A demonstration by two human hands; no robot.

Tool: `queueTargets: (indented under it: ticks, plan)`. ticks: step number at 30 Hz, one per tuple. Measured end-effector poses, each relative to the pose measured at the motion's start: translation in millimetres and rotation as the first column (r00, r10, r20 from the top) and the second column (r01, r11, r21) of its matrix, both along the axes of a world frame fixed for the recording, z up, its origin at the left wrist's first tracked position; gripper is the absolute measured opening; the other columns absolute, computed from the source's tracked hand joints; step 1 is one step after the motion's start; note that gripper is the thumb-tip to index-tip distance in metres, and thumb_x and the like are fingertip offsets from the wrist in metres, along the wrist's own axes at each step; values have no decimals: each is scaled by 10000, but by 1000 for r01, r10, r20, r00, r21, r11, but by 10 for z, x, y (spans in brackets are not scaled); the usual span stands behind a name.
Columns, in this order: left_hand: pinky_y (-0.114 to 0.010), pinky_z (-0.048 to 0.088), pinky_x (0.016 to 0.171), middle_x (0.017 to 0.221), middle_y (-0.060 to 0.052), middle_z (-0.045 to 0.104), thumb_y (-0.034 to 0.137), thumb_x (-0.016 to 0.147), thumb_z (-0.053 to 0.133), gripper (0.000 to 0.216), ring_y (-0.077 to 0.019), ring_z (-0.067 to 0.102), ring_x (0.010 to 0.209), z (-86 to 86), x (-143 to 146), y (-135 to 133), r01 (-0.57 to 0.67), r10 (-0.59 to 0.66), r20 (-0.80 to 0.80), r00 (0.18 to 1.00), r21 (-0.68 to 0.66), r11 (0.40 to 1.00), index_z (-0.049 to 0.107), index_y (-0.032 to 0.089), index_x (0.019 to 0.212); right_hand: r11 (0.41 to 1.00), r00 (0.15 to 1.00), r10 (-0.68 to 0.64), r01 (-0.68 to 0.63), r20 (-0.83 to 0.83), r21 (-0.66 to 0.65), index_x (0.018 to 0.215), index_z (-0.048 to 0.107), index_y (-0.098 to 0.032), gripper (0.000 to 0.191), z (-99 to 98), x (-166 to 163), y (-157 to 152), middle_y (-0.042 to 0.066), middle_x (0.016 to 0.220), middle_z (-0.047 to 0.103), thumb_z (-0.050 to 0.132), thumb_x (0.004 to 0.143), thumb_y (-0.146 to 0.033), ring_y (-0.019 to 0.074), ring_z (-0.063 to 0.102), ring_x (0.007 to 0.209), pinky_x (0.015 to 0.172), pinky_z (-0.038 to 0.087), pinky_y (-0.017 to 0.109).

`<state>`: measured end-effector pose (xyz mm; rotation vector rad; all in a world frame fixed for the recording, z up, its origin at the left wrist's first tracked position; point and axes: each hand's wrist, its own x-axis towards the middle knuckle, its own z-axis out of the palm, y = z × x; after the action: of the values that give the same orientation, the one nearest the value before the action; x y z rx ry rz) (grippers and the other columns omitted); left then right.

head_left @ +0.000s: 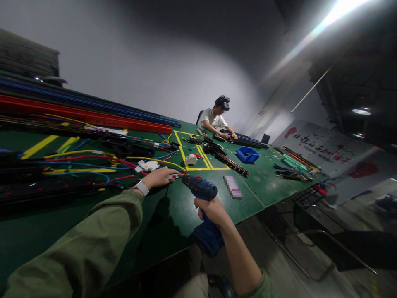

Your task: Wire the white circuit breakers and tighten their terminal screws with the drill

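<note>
My right hand is wrapped round the grip of a blue cordless drill, which points left. The drill's tip meets a small white block with a red mark, or sits very close to it; contact is hard to tell. My left hand holds that block between its fingers, low over the green table. Just behind my left wrist lie white blocks joined to red, yellow and blue wires. Part of the held block is hidden by my fingers.
Long red rails and blue rails run along the table's back left. Ahead are a white part, a blue bin and a phone. A person works at the far side. Wire bundles lie far right.
</note>
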<state>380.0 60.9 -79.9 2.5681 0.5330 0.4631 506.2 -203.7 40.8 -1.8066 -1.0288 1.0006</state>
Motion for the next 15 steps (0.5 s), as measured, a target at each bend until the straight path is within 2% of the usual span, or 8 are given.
queueTargets:
  ticks: [8,15]
  plan:
    - [-287,433,848,981,-69,665,459,836,554,501,-234,627,914,-10,4,9,-1,1,1,1000,0,1000,576,331,1320,999,999,10,-12,43,36,703,548,-180,58,-40,19,-11,-57,448,488,566,710,-235,103,487,385,409,369,208]
    - [-286,440,856,1011,-70,669,449,824,573,508,-232,632,920,-10,5,13,-12,12,-6,1000,-24,1000,577,331,1318,999,1000,-9,9,8,32,717,543,-178,66,-40,22,3,-50,520,508,582,697,-227,99,493,376,377,364,208]
